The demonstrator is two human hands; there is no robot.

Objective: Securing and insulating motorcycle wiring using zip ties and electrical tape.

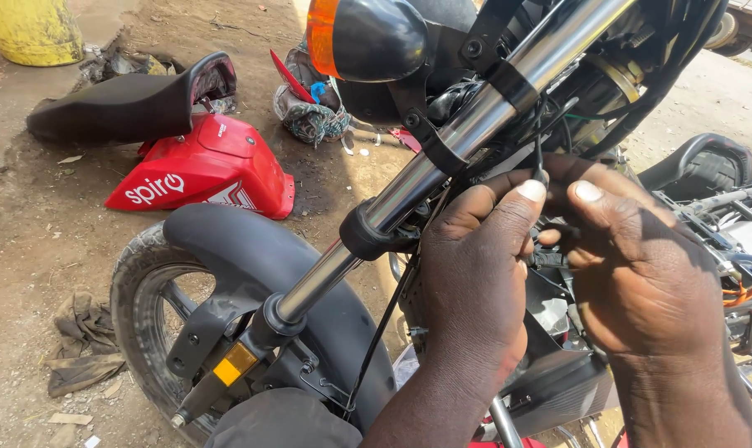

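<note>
- Black wire (539,158) runs down from the cable bundle beside the chrome fork tube (442,153); we pinch its lower end.
- Our left hand (475,282) closes thumb and fingers on it.
- Our right hand (641,265) presses its thumb alongside, fingers curled shut.
- Behind the front wheel (143,307), a red fairing panel (210,170) and black seat (127,104) lie on dirt.

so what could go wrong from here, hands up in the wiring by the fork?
1. Both hands, left hand and right hand, pinch a thin black wire among crowded cables; a tug might strain it.
2. The chrome fork tube and its clamp sit close to the fingers, so a slip could scrape them.
</note>
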